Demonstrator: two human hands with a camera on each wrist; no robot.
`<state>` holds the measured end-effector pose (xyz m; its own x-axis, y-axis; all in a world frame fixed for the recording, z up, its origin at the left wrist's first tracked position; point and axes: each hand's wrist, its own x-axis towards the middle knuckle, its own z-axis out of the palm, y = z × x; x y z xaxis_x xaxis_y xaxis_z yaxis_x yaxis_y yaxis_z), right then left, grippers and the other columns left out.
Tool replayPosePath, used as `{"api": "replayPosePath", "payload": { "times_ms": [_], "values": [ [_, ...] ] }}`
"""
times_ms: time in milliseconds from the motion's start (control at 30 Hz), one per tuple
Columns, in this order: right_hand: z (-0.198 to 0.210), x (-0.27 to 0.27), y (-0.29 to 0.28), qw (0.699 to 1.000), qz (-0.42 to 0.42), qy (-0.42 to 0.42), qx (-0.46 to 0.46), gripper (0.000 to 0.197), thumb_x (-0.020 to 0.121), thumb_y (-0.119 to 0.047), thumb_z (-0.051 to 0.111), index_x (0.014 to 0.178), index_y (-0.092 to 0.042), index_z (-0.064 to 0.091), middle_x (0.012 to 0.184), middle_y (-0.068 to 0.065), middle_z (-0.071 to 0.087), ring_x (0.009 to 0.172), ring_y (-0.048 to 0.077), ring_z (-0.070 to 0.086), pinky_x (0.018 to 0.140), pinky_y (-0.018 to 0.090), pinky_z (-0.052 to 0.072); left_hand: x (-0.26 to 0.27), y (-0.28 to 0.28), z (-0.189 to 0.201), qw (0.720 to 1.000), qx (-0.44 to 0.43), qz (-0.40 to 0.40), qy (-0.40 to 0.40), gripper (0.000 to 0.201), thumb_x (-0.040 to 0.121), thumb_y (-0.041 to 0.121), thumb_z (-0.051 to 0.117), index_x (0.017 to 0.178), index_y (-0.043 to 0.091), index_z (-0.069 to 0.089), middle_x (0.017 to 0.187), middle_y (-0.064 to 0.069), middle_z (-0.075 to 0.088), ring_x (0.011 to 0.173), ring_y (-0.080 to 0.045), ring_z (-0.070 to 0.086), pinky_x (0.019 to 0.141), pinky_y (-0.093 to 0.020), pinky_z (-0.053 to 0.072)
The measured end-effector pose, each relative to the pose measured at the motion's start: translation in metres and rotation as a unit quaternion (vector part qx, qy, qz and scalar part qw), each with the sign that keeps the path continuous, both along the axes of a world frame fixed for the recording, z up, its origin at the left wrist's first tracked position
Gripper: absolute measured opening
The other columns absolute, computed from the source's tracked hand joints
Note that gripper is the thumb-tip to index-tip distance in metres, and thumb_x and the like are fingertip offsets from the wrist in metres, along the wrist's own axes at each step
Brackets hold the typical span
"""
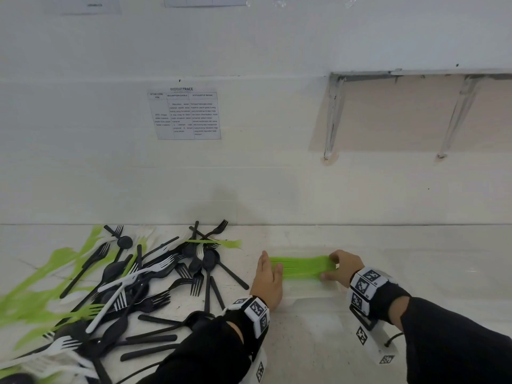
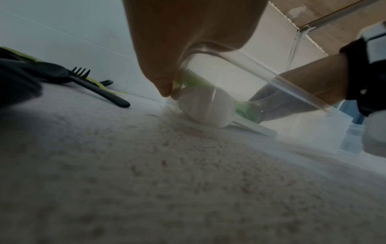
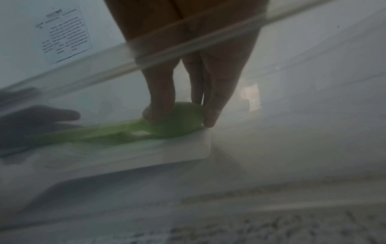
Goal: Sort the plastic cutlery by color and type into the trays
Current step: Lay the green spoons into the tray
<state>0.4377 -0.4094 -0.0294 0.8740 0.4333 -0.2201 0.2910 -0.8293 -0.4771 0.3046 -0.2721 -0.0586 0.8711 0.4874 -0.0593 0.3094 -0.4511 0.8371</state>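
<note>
wall (image 1: 277, 176): white, printed sheet (image 1: 184, 115) taped | bracketed shelf (image 1: 421, 74) | speckled counter (image 1: 318, 356)

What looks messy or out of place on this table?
The cutlery pile on the left is a jumble: black, white and green pieces lie crossed over each other, unsorted. Only the green spoons between both hands, in the clear tray, look orderly.

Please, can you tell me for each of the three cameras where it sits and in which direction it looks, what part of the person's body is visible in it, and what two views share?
Head: worn on the head, facing forward and down at the table; shows the left hand, right hand, both sleeves.
Left wrist: low over the table, looking along the left fingers at the clear tray.
Right wrist: looks through the tray wall at the right fingers on the green spoons.
Shared: all show the green spoons.
</note>
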Motion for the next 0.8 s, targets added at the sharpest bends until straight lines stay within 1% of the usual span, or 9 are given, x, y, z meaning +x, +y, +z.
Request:
{"api": "replayPosePath", "payload": {
  "times_ms": [67, 167, 367, 500, 633, 800],
  "values": [
    [-0.0012, 0.0008, -0.0006, 1.0, -0.009, 0.002, 0.008, 0.073, 0.077, -0.034, 0.074, 0.135, -0.007, 0.038, 0.137, 0.008, 0.047, 0.126, 0.022, 0.045, 0.103, 0.026, 0.036, 0.0003, 0.0003, -0.0003, 1.0, -0.003, 0.002, -0.003, 0.058, 0.103, 0.028, 0.022, 0.148, 0.003, -0.003, 0.158, -0.007, -0.004, 0.146, -0.015, -0.001, 0.113, -0.018, 0.001],
    [-0.0007, 0.0008, 0.0002, 1.0, -0.013, 0.013, -0.001, 0.081, 0.078, -0.039, 0.071, 0.14, -0.007, 0.03, 0.142, 0.008, 0.041, 0.131, 0.023, 0.041, 0.105, 0.027, 0.034, 0.001, 0.0009, -0.0011, 1.0, -0.005, 0.004, -0.006, 0.058, 0.103, 0.028, 0.023, 0.149, 0.003, -0.003, 0.158, -0.007, -0.003, 0.146, -0.014, 0.0, 0.112, -0.017, 0.001],
    [0.0014, 0.0007, 0.0, 1.0, -0.002, 0.012, -0.008, 0.074, 0.078, -0.042, 0.071, 0.137, -0.008, 0.038, 0.139, 0.005, 0.047, 0.128, 0.02, 0.045, 0.106, 0.025, 0.034, 0.0016, 0.0015, -0.0019, 1.0, -0.005, 0.005, -0.004, 0.058, 0.103, 0.029, 0.023, 0.149, 0.004, -0.003, 0.159, -0.007, -0.003, 0.146, -0.014, 0.0, 0.112, -0.017, 0.002],
    [-0.0003, 0.0027, -0.0018, 1.0, -0.005, 0.011, 0.007, 0.076, 0.079, -0.04, 0.071, 0.138, -0.008, 0.037, 0.138, 0.006, 0.049, 0.127, 0.019, 0.046, 0.105, 0.024, 0.034, 0.0017, 0.0012, -0.0027, 1.0, -0.008, 0.003, 0.001, 0.059, 0.103, 0.031, 0.022, 0.149, 0.004, -0.004, 0.159, -0.007, -0.004, 0.146, -0.015, 0.0, 0.112, -0.017, 0.002],
    [-0.0023, 0.0003, -0.0017, 1.0, -0.006, 0.001, 0.005, 0.067, 0.081, -0.042, 0.067, 0.134, -0.009, 0.04, 0.132, 0.007, 0.052, 0.122, 0.02, 0.049, 0.099, 0.024, 0.036, 0.0015, 0.0022, -0.0028, 1.0, -0.009, 0.001, 0.003, 0.06, 0.103, 0.031, 0.022, 0.149, 0.004, -0.005, 0.158, -0.007, -0.005, 0.146, -0.015, 0.0, 0.112, -0.017, 0.002],
    [-0.0034, 0.0003, -0.004, 1.0, 0.002, 0.004, -0.001, 0.069, 0.083, -0.045, 0.064, 0.135, -0.009, 0.038, 0.133, 0.007, 0.051, 0.123, 0.021, 0.049, 0.101, 0.026, 0.037, 0.0014, 0.0018, -0.0029, 1.0, -0.006, 0.002, -0.001, 0.059, 0.103, 0.031, 0.022, 0.149, 0.004, -0.004, 0.159, -0.007, -0.004, 0.146, -0.015, 0.001, 0.112, -0.017, 0.002]
  ]
}}
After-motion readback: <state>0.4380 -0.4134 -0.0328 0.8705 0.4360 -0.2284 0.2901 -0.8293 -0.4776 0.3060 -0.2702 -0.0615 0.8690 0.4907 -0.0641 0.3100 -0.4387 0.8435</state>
